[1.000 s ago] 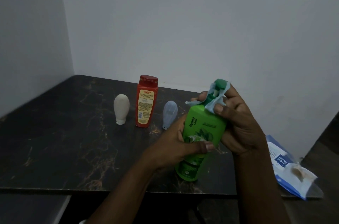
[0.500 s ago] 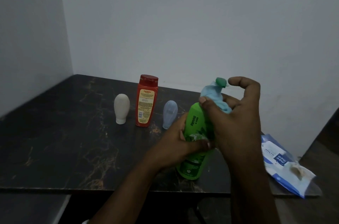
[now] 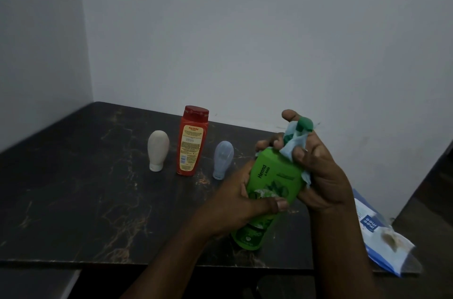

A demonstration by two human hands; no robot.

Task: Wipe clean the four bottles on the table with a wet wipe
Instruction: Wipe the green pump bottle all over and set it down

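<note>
The person holds a green bottle (image 3: 273, 183) tilted over the near side of the dark marble-patterned table (image 3: 73, 200), its dark green pump top (image 3: 304, 124) leaning away to the right. The left hand (image 3: 242, 203) is clamped around the lower middle of the bottle, thumb lying across the front label. The right hand (image 3: 318, 171) is closed on a pale blue wet wipe (image 3: 293, 149), pressing it against the bottle's shoulder and neck, with the forefinger raised behind the pump. Further back on the table three more bottles stand in a row, apart from each other: a beige one (image 3: 158, 150) resting on its cap, a red one (image 3: 192, 140) upright with a yellow label, and a light blue one (image 3: 222, 159) on its cap. A blue and white wipes packet (image 3: 377, 230) lies at the table's right corner, just beside the right wrist
</note>
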